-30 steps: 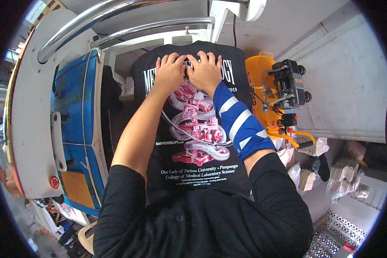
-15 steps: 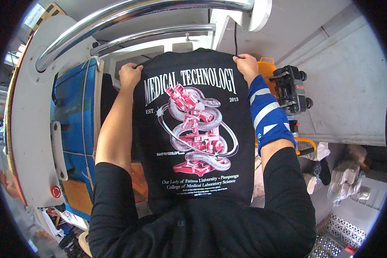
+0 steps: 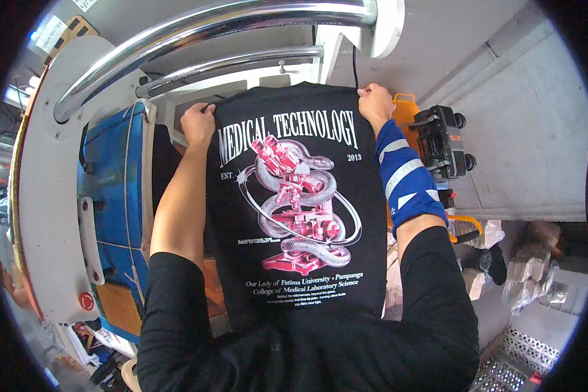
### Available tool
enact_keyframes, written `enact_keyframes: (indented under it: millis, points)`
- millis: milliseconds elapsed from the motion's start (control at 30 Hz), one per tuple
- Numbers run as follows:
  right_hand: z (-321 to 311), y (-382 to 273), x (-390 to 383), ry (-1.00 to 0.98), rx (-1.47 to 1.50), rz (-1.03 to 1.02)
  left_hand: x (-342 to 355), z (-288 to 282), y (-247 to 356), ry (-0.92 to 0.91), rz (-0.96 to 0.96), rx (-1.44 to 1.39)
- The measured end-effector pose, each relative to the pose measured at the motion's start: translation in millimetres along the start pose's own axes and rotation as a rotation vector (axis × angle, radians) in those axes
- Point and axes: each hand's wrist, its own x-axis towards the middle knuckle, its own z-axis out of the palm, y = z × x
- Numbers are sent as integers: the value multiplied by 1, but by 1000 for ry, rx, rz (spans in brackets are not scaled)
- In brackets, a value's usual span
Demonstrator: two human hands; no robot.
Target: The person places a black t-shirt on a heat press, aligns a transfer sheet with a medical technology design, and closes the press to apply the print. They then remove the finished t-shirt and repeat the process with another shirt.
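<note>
A black T-shirt (image 3: 242, 202) hangs spread out between my two raised hands. Its printed side faces me, with white lettering and a red microscope wrapped by a grey snake. My left hand (image 3: 198, 123) pinches the shirt at its upper left shoulder. At the opposite shoulder, my right hand (image 3: 375, 103) has its fingers closed on the cloth. A blue sleeve cover with white stripes (image 3: 406, 173) is around my right forearm. The shirt's lower edge falls close to my body, and its far side is hidden.
Beyond the shirt run two chrome bars (image 3: 242, 31) on a white machine frame (image 3: 52, 196), which carries a red button (image 3: 85, 301). A blue panel tied with string (image 3: 117, 209) stands at left. At right are an orange cart with black wheels (image 3: 441, 140) and plastic-wrapped bundles (image 3: 529, 274).
The shirt's top edge sits slightly lower in the picture, and the cloth hangs a little flatter. Both hands keep their hold at the shoulders.
</note>
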Motion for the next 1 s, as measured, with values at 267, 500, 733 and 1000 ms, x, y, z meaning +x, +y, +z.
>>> enact_keyframes:
  millis: [267, 500, 733, 1000]
  points:
    - [-3, -98, -125, -9, 84, -698, -97, 9, 100, -206, 776, 29]
    - [-33, -60, -140, -78, -132, -434, -108, -43, 52, -94, 464, 337]
    - [-135, 62, -341, -128, 256, -236, -308, -149, -6, -205, 188, -61]
    - [-188, 102, -472, -109, 235, 67, -430, -230, -30, -374, -203, -141]
